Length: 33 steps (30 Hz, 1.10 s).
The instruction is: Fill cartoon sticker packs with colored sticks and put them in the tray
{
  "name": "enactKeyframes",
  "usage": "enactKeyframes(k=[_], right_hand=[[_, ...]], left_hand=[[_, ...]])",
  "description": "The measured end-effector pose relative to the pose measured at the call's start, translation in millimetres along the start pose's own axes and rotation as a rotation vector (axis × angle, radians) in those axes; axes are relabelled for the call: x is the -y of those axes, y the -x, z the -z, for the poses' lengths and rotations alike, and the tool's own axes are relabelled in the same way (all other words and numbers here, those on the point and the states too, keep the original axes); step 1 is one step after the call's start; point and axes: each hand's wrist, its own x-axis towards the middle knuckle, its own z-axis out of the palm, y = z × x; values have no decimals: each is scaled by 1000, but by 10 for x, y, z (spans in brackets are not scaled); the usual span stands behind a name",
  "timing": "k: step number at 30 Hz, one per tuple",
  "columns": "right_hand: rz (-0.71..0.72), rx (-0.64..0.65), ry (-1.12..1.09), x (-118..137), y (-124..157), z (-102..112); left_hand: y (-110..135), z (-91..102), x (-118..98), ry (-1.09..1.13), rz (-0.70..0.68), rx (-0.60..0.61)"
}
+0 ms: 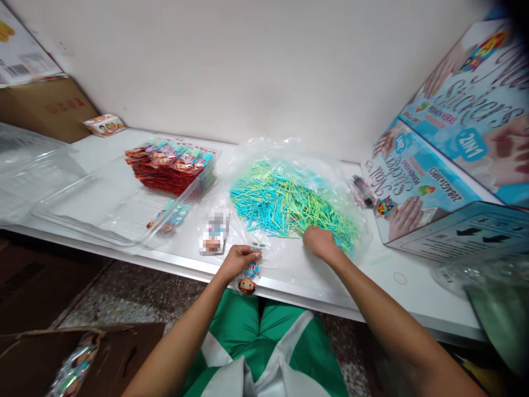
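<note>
My left hand (239, 261) pinches the top of a small clear plastic packet (248, 284) printed with a cartoon head, hanging over the table's front edge. My right hand (319, 242) is closed at the near right edge of a heap of thin blue and green plastic sticks (281, 201); its fingertips are hidden among them. The heap lies on a spread clear plastic bag (264, 149). Left of it, a blurred-out printed packet (214, 232) lies flat on the white table (289, 275).
At left, a clear plastic tray (99, 204) holds stacked red packets (165, 168) and a few loose ones. Large printed boxes (417, 187) stand at right. A brown carton (45, 107) and a small box (104, 125) are at the far left. A rubber band (400, 278) lies at right.
</note>
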Motion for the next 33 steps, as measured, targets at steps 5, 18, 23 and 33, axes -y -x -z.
enactKeyframes(k=[5, 18, 23, 33], right_hand=[[11, -83, -139, -167, 8, 39], [41, -395, -527, -22, -266, 366], [143, -441, -869, 48, -315, 241], [221, -303, -1383, 210, -255, -173]], left_hand=[[-9, 3, 8, 0, 0, 6], [-7, 0, 1, -11, 5, -13], [-20, 11, 32, -8, 1, -4], [-18, 12, 24, -25, 25, -21]])
